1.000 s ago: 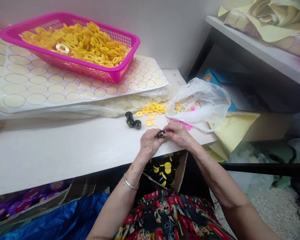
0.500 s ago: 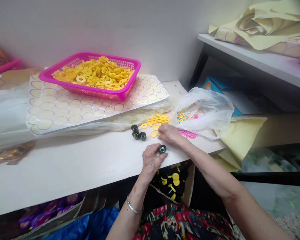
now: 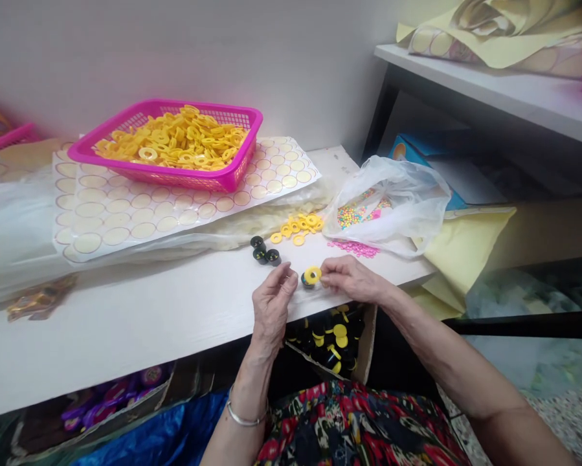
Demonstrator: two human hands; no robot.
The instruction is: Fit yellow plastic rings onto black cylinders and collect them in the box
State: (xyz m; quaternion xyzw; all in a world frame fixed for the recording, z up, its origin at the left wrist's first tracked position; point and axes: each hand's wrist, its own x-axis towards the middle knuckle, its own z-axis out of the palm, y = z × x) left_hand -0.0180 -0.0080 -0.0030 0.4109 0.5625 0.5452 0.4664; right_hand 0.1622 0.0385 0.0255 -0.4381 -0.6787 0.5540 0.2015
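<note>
Near the table's front edge, my right hand (image 3: pixel 351 278) pinches a yellow ring (image 3: pixel 313 276) over a small black cup (image 3: pixel 307 282). My left hand (image 3: pixel 272 303) is just left of the cup, its fingers apart and holding nothing. Several black cups (image 3: pixel 259 254) with small bits inside stand together behind my left hand. Beyond them lies a loose group of yellow rings (image 3: pixel 300 224). Pink beads (image 3: pixel 358 248) are spread at the mouth of a clear plastic bag (image 3: pixel 407 200) that holds multicoloured beads (image 3: pixel 351 217).
A pink basket (image 3: pixel 232 178) heaped with yellow rings rests on sticker sheets (image 3: pixel 120 217) at the back left. Below the table edge is a box (image 3: pixel 367 343) of black and yellow pieces. A shelf (image 3: pixel 489 87) rises at the right.
My right hand has come back from the yellow rings to the black cup with a ring in its fingers. My left hand has let go of the cup and moved left.
</note>
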